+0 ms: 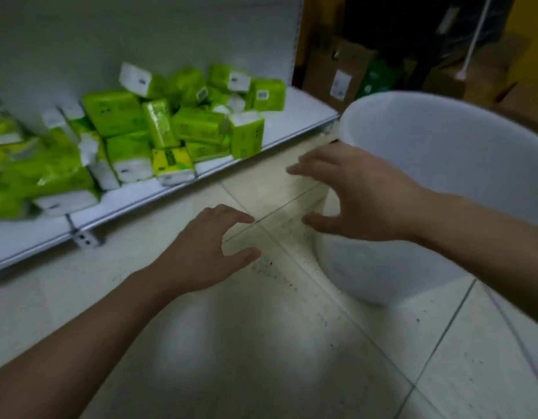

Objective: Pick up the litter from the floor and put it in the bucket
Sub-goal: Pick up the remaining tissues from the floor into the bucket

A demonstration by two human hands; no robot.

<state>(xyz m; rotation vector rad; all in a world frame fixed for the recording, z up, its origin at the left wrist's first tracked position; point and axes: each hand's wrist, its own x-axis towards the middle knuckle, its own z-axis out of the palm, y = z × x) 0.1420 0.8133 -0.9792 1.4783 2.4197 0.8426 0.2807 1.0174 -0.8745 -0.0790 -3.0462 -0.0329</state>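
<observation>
Left hand (201, 252) and right hand (361, 195) grip clear film (280, 213); tissue-pack labels (262, 94) blurred.

No text is legible. White labels (263, 94) on the green tissue packs (198, 122), beyond the fingers (240, 218) of the left hand (198, 255), and on the cardboard box (319, 68) are blurred.

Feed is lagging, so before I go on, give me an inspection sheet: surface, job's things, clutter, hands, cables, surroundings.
Surface: pale tiled floor, with dark specks near the bucket.
Job's things: white bucket upright on the floor; clear wrapper held beside it, blurred.
Clutter: green tissue packs jumbled on the low shelf.
Hands: left hand and right hand each grip one end of the wrapper.
Cables: nothing seen.
Surroundings: cardboard boxes behind the bucket.
</observation>
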